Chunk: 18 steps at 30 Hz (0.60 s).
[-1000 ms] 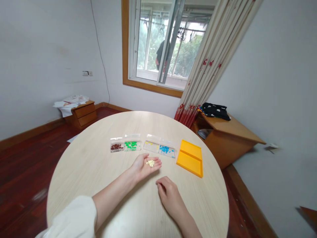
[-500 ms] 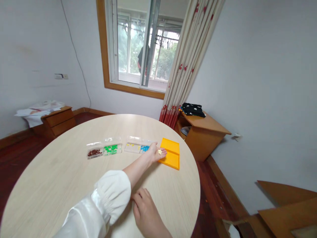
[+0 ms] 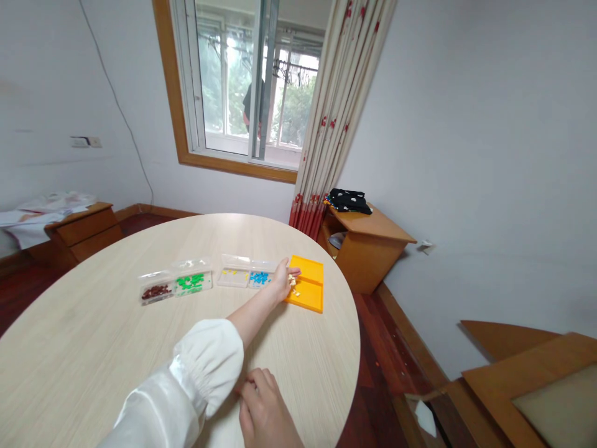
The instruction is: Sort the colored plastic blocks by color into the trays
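My left hand (image 3: 281,279) reaches across the round table, tilted sideways with its fingers stretched over the near left corner of an orange two-part tray (image 3: 311,297). Small cream pieces (image 3: 293,286) lie and tumble just under the fingers, inside the tray. My right hand (image 3: 263,410) rests curled on the tabletop at the bottom of the view, beside my white sleeve, with nothing visible in it.
Two clear boxes lie left of the tray: one with brown (image 3: 156,292) and green pieces (image 3: 191,281), one with yellow (image 3: 233,274) and blue pieces (image 3: 259,278). The table edge (image 3: 349,348) drops off at right. A wooden cabinet (image 3: 368,246) stands beyond, and a person is outside the window.
My left hand carried the cream pieces in its palm from the table's middle to the orange tray and tipped over, spilling them in. My right hand drew back toward me.
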Motion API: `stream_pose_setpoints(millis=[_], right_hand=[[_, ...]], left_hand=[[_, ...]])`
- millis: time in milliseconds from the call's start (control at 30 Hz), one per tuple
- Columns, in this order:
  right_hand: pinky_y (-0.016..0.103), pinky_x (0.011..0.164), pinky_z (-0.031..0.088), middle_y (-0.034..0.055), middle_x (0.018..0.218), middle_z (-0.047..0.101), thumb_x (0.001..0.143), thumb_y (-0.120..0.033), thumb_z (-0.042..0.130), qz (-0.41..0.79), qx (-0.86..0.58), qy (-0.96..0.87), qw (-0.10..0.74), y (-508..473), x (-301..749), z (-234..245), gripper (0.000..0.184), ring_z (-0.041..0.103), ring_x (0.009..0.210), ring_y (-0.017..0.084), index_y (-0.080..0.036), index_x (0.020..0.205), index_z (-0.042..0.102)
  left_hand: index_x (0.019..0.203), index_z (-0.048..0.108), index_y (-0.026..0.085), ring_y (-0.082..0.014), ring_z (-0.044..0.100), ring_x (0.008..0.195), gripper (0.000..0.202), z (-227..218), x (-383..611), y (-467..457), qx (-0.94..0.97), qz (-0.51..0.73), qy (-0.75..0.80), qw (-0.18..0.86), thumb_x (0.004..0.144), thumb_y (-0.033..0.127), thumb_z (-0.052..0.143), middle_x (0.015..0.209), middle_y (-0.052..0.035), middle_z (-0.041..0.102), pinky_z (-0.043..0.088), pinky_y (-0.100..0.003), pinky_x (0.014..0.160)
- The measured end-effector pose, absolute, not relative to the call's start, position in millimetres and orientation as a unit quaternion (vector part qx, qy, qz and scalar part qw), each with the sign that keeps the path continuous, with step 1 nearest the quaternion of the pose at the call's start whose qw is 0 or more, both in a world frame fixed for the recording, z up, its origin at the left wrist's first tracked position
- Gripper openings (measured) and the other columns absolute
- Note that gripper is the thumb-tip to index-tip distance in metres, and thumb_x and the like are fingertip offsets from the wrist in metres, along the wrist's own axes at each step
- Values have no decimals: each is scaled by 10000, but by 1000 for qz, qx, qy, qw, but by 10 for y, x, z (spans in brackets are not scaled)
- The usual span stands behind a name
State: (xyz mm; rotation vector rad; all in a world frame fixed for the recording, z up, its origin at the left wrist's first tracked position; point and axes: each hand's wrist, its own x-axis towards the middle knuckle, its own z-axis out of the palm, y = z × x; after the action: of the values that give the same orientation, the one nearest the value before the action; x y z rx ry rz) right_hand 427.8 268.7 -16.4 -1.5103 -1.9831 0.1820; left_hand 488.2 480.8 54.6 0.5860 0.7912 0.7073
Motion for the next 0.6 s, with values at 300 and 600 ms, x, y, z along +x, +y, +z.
stream_pose_setpoints(millis=[300, 600], right_hand=[[313, 681, 422, 50, 856, 527, 694, 37, 454, 65, -576, -749, 321, 2682, 4274, -176, 287, 478, 790, 189, -179, 854, 556], [304, 693, 421, 34, 839, 513, 702, 57, 424, 69, -564, -750, 338, 2686, 4284, -155, 341, 483, 767, 175, -198, 894, 545]], left_hand=[[664, 535, 139, -144, 512, 725, 311, 569, 4927, 4791, 331, 389, 380, 771, 840, 377, 441, 696, -58, 566, 352, -236, 761], [502, 404, 177, -85, 402, 421, 288, 764, 4462, 4539, 403, 352, 366, 761, 774, 141, 489, 428, 24, 422, 329, -207, 498]])
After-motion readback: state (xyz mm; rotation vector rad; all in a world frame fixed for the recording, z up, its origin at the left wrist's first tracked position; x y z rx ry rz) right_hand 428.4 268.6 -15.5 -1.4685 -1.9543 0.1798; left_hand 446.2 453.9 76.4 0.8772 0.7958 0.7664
